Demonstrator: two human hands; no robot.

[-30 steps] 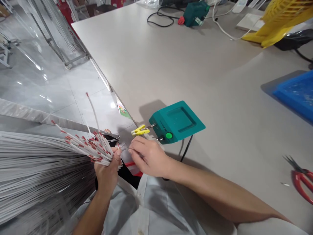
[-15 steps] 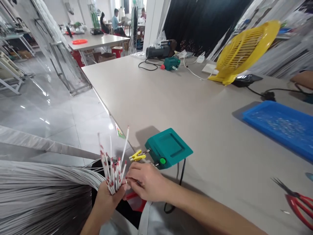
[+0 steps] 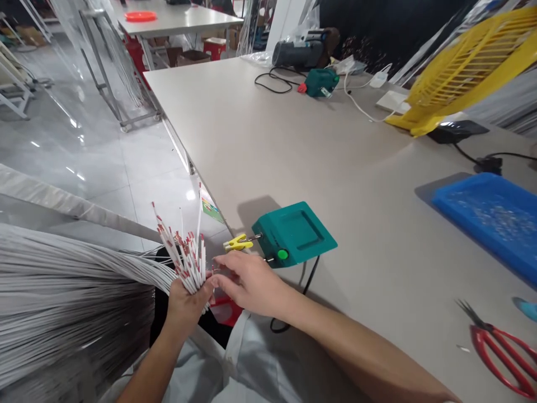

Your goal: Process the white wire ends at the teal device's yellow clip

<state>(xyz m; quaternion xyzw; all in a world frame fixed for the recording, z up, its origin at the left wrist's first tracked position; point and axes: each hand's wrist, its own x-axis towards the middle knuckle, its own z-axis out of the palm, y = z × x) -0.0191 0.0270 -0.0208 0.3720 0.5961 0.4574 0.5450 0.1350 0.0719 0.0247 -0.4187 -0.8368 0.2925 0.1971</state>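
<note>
My left hand (image 3: 187, 308) is closed round a bundle of white wires (image 3: 192, 268), whose red-tipped ends fan upward. Just right of the bundle is my right hand (image 3: 251, 282), thumb and forefinger apart, with one short red-tipped wire end (image 3: 212, 271) in the gap between them. Whether the thumb touches that wire, I cannot tell. Beyond my right hand, a green tester box (image 3: 293, 235) with a round green button (image 3: 282, 254) rests at the table edge. A yellow crocodile clip (image 3: 238, 242) is fixed to a metal post on its side.
Long grey-white wires (image 3: 75, 291) hang across the left side. On the table (image 3: 268, 151) are red-handled scissors (image 3: 495, 341), a blue tray (image 3: 490, 210) of small clear pieces, a yellow fan (image 3: 465, 73) and a green motor-like device (image 3: 321, 83). Another table (image 3: 184, 19) stands behind.
The view has tilted down and shifted. My right hand's thumb and forefinger, pinched by the bundle before, have come apart. The bundle stays in my left hand.
</note>
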